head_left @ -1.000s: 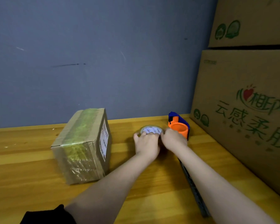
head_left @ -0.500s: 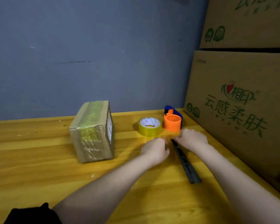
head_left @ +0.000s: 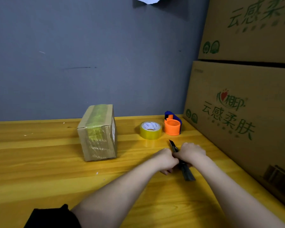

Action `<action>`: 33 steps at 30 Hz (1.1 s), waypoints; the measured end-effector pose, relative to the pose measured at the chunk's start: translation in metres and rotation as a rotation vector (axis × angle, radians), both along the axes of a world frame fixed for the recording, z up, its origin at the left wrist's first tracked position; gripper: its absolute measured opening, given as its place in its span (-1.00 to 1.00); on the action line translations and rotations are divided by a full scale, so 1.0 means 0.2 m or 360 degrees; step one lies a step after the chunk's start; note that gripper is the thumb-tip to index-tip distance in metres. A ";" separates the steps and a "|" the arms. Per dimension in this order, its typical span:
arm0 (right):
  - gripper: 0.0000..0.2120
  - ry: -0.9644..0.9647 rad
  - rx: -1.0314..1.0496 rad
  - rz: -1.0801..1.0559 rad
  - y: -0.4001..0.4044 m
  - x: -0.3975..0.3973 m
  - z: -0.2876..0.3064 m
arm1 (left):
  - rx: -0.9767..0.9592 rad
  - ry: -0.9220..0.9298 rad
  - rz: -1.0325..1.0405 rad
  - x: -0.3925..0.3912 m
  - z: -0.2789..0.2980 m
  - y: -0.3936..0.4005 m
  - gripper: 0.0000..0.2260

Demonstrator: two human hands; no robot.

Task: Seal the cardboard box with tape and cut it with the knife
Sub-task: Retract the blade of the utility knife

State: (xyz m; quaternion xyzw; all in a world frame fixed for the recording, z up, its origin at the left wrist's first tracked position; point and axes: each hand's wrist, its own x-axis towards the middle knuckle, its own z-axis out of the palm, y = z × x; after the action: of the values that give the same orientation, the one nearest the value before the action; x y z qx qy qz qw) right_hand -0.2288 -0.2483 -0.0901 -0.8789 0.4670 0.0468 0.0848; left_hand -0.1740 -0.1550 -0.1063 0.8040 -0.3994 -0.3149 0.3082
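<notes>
Both hands, left [head_left: 167, 159] and right [head_left: 192, 152], grip the black knife [head_left: 187, 173] near the tabletop's [head_left: 39, 170] right edge. The taped box [head_left: 98, 134] stands farther left

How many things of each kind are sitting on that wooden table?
Small taped cardboard box: 1
Large printed cartons: 2, stacked
Yellow tape roll: 1
Orange tape dispenser: 1
Black utility knife: 1, held
Total: 6

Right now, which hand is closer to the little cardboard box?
Left. The left hand is right of the box; the right hand is farther right, across the knife.
</notes>
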 end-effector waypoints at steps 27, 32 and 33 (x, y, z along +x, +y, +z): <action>-0.84 -0.2024 0.1357 0.0567 0.40 0.36 -0.18 | -0.1104 0.0361 0.0517 0.36 -0.16 0.41 -0.76; -0.79 -0.2174 0.1314 0.0564 0.39 0.35 -0.21 | -0.1136 0.0440 0.0356 0.37 -0.20 0.40 -0.86; -0.78 -0.2192 0.1293 0.0557 0.39 0.36 -0.22 | -0.1133 0.0414 0.0365 0.38 -0.21 0.40 -0.85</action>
State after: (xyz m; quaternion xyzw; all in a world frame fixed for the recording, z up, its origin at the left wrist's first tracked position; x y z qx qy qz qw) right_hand -0.1575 -0.1709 -0.1340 -0.6714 0.1130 -0.3255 0.6561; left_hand -0.0988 -0.0748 -0.1485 0.6397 -0.3489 -0.2195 0.6488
